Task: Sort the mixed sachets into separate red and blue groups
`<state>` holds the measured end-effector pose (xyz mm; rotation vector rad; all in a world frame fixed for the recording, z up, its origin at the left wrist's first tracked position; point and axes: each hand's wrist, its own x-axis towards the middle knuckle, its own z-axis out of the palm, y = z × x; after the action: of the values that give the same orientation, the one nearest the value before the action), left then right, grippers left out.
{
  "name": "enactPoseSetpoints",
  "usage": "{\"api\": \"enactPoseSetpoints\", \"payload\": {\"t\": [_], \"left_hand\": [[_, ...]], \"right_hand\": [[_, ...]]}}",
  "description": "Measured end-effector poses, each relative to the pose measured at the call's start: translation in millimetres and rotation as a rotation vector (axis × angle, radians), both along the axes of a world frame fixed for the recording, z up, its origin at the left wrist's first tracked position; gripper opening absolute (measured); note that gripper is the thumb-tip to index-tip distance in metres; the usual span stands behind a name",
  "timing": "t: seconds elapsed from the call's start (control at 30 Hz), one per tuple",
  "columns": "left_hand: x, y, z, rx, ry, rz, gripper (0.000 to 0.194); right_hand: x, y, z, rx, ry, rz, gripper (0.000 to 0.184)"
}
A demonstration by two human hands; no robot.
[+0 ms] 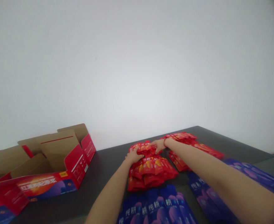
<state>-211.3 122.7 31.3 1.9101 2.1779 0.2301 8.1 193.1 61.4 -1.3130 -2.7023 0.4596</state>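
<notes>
Red pouches [148, 166] with orange fruit pictures and white lettering lie in an overlapping pile on the dark table. At the back of this pile, my left hand [134, 156] curls around the left side of a bunch of red pouches [144, 147]. My right hand [159, 145], with a red cord at its wrist, grips the same bunch from the right. Parts of my fingers are hidden behind the pouches. Nearer to me, blue-purple pouches [154, 207] lie in a row between my forearms.
Open red cardboard boxes [75, 165] with brown insides stand at the left. More red pouches [181, 137] lie beyond my right forearm, and blue pouches [255, 174] at the right. A white wall [137, 68] rises behind the table [97, 174].
</notes>
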Motion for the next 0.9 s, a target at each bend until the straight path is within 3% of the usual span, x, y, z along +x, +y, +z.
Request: {"api": "enactPoseSetpoints", "payload": {"t": [0.23, 0.4, 0.53, 0.67, 0.83, 0.9], "left_hand": [[6, -4, -9.1, 0.011, -0.036, 0.036, 0.094], [7, -10, -6.8, 0.058, -0.075, 0.079, 0.087], [-2, -36, -4.8, 0.143, -0.113, 0.100, 0.070], [-13, -83, -0.5, 0.227, -0.200, -0.114, 0.052], [-10, -139, 13.2, 0.155, -0.103, -0.370, 0.048], [-4, -152, 17.2, 0.192, -0.064, -0.421, 0.050]], "right_hand": [[-15, -4, -12.3, 0.000, -0.076, 0.067, 0.093], [-14, -8, -10.8, 0.052, -0.064, 0.042, 0.085], [-10, -32, 2.8, 0.136, -0.003, 0.110, 0.068], [-17, -76, 10.1, 0.141, 0.041, 0.294, 0.048], [-24, -121, 4.2, 0.119, -0.003, 0.321, 0.064], [-23, -130, 2.4, 0.164, -0.018, 0.323, 0.061]]}}
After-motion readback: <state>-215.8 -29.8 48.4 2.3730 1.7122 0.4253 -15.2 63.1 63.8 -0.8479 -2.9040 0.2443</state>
